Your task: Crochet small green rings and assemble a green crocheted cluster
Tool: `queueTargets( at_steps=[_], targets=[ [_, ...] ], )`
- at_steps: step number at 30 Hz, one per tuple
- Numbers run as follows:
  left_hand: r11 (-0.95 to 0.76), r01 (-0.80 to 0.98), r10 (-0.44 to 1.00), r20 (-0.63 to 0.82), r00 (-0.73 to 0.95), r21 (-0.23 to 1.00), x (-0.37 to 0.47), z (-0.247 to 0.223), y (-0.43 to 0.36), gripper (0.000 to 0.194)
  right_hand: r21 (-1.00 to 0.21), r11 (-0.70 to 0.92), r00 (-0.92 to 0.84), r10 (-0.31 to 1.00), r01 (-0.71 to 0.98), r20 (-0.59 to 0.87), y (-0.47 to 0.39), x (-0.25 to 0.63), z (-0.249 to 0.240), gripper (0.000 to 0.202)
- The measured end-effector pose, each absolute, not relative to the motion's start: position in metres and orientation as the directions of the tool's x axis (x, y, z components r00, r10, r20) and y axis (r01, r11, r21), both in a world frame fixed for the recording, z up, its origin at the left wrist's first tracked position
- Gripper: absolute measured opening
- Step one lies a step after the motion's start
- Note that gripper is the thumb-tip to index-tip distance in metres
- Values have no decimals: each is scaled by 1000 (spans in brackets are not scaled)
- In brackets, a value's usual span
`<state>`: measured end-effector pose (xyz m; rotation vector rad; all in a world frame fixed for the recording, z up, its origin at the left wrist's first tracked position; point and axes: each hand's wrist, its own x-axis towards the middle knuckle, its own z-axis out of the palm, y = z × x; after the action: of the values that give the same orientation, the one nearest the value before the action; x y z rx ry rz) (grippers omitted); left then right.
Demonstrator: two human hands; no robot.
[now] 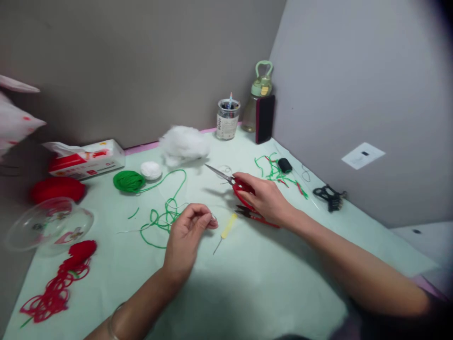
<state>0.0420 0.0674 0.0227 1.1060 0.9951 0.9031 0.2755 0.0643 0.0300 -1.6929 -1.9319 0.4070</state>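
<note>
Two risks, mid-frame: left hand (186, 233), pinched closed, contents unclear, could snag loose green yarn (171, 217) alongside; right hand (266, 196), gripping scissors (231, 181), could knock snips (245, 212) close below

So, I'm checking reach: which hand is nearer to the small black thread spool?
Right. The right hand, holding red-handled metal scissors, is left of the spool; the left hand is much farther left, beside loose green yarn.

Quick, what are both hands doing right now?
Left hand: pinched shut; something pale at the fingertips, too blurry to name.
Right hand: closed, holding the red-handled scissors.
</note>
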Motion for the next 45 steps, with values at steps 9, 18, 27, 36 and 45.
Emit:
queueTargets(
  at_steps=[9,18,27,36,45],
  targets=[
    [140,-283,966,-68,251,949,33,60,63,11,-419,476,-433,879,773,198,154,200,75,28],
    [55,-460,993,1,121,886,9,72,90,15,-253,609,-554,791,752,259,317,57,90,26],
    [239,-618,970,-160,182,749,2,79,105,27,-260,659,-635,751,705,181,354,0,93,26],
    [433,-703,899,-215,382,564,2,70,108,19,-891,401,-582,785,213,214,220,146,115,27],
    [601,-471,759,-275,591,646,36,41,73,9,-950,258,-270,941,177,206,69,218,72,6]
  ],
)
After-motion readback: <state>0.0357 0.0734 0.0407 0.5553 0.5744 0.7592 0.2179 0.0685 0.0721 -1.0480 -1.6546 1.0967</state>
